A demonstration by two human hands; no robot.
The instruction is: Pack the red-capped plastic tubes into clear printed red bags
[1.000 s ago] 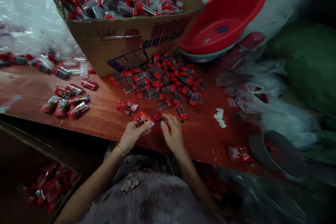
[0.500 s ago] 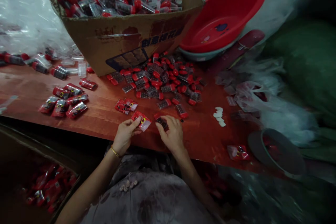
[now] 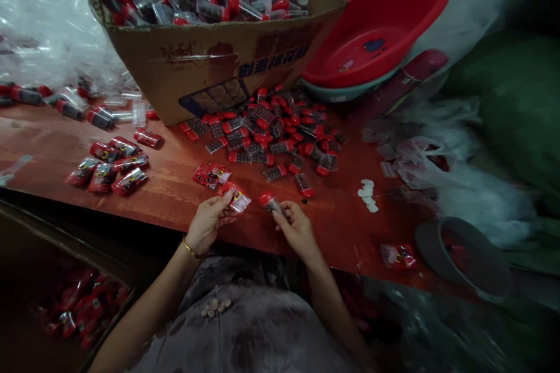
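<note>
Over the table's front edge, my left hand (image 3: 210,220) pinches a red printed packet (image 3: 238,198) with a clear end. Just right of it, my right hand (image 3: 297,227) is closed on a small clear tube (image 3: 270,203) with a red cap, the cap pointing up and left toward the packet. Tube and packet are apart. Flat red packets (image 3: 210,175) lie just beyond my left hand. A heap of red-capped tubes (image 3: 280,128) with dark contents spreads over the table (image 3: 175,154) beyond both hands.
A cardboard box (image 3: 210,58) full of tubes stands at the back. Filled packets (image 3: 102,178) lie at the left. Rightward are white discs (image 3: 367,195), a red basin (image 3: 380,29), plastic bags (image 3: 464,186) and a grey bowl (image 3: 464,256). Below left, a box holds red packets (image 3: 83,309).
My right hand has shifted slightly right and down, and the tube in it now points its red cap up and left. My left hand still holds the packet, with little movement.
</note>
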